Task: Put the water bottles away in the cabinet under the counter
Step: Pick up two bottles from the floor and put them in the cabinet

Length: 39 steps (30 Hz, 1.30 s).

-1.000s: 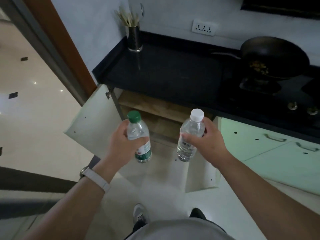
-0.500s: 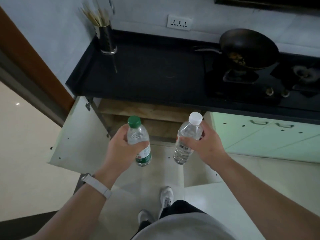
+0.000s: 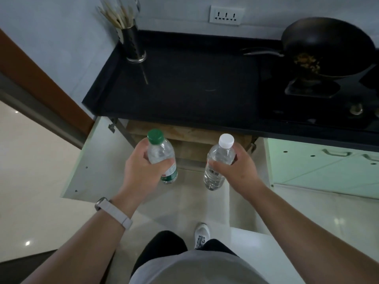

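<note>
While you stand at the open cabinet, the stock reads as follows.

- **Item one:** clear plastic water bottle with green cap and green label (image 3: 162,155), near upright. Your left hand (image 3: 141,171) grips it round the body.
- **Item two:** clear plastic water bottle with white cap (image 3: 220,160), leaning a little. Your right hand (image 3: 238,171) grips it round the body.
- **Location:** both bottles are in the air in front of the wooden-lined cabinet (image 3: 190,134) under the black counter (image 3: 184,83). Neither is inside yet.
- **Cabinet:** the pale left door (image 3: 92,160) is swung wide. Wooden boards show just below the counter's edge.
- **Change over the last second:** both grips are as they were, but you have come closer. The counter now fills the upper view and its edge hides most of the opening.
- **Meaning, as a judgement:** the approach is finished and stowing has not begun. You likely need to lower the bottles and reach in beneath the edge.
- **Also present:**
  - black wok (image 3: 328,46) on the burner
  - metal utensil holder (image 3: 134,46)
  - white wall socket (image 3: 225,15)
  - pale wristband (image 3: 114,212) on the left wrist
</note>
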Motion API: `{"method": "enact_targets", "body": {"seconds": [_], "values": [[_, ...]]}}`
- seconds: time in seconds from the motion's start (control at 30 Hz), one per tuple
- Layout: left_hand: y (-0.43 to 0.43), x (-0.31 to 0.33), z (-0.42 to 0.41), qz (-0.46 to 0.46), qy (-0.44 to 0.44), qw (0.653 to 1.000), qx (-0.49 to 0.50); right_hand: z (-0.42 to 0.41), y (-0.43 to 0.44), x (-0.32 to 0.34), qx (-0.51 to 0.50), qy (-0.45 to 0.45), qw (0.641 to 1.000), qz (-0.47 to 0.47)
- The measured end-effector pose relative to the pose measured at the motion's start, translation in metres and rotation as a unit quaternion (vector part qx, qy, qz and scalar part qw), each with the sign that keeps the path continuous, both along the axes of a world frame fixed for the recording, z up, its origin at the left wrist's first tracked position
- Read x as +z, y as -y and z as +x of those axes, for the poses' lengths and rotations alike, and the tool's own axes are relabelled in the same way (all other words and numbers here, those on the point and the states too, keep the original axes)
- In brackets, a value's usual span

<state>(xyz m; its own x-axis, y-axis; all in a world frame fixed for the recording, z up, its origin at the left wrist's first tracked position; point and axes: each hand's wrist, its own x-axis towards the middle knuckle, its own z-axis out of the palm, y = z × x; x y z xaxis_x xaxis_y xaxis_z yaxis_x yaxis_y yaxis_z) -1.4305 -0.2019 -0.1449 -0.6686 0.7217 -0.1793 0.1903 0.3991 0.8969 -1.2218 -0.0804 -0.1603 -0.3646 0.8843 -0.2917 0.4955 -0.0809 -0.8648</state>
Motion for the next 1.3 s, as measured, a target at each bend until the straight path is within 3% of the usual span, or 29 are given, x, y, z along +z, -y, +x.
{"method": "enact_targets", "body": {"seconds": [0.6, 1.03, 1.3], "values": [[-0.050, -0.027, -0.069, -0.055, -0.002, 0.994, -0.098, -0.049, -0.027, -0.025, -0.081, 0.026, 0.996, -0.030], [-0.086, -0.100, -0.157, -0.103, 0.060, 0.973, -0.195, -0.128, -0.037, -0.057, -0.199, 0.060, 0.977, -0.049], [-0.102, -0.161, -0.152, -0.133, 0.056, 0.972, -0.184, -0.123, -0.056, -0.116, -0.188, 0.062, 0.979, -0.055]]}}
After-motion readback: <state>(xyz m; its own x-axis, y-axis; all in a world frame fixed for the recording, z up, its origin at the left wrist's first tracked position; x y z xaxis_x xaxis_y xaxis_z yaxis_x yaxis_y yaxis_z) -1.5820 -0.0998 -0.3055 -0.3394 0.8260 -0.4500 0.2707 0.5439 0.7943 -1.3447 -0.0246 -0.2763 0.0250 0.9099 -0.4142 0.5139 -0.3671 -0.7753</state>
